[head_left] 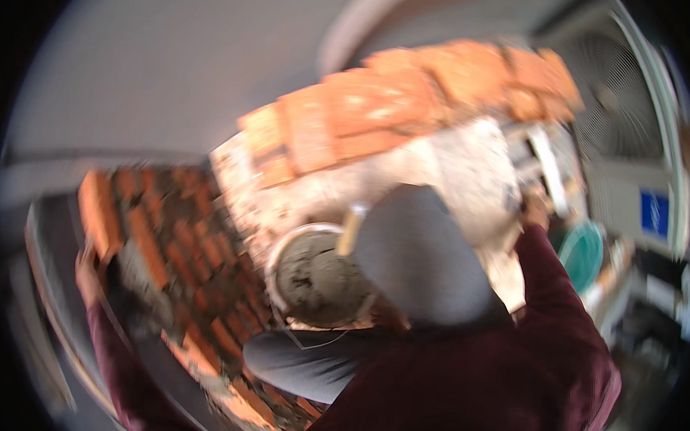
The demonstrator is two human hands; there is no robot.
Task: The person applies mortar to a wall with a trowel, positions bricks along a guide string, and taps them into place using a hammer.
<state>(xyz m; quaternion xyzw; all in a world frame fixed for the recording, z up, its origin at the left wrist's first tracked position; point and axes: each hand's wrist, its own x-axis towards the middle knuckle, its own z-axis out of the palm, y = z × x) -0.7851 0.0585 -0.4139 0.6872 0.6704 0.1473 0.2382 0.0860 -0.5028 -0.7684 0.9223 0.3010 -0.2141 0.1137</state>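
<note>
Orange brick (99, 216) sits at the upper left corner of the mortared brickwork (207, 249), and the left hand (89, 276) is at its near end; I cannot tell whether the fingers pinch it or merely rest there. The right hand (537, 207) is beside a white strip (547, 168), too blurred to tell what it grips. A grey cap (423, 256) blocks the middle, hiding part of a pale-rimmed bucket (274, 265) of wet mortar (313, 271), near a light-coloured handle (350, 231). One grey-trousered knee (298, 362) overlaps the brickwork. Loose bricks (379, 103) lie beyond, while a green container (581, 258) and a fan unit (619, 96) crowd the right side
</note>
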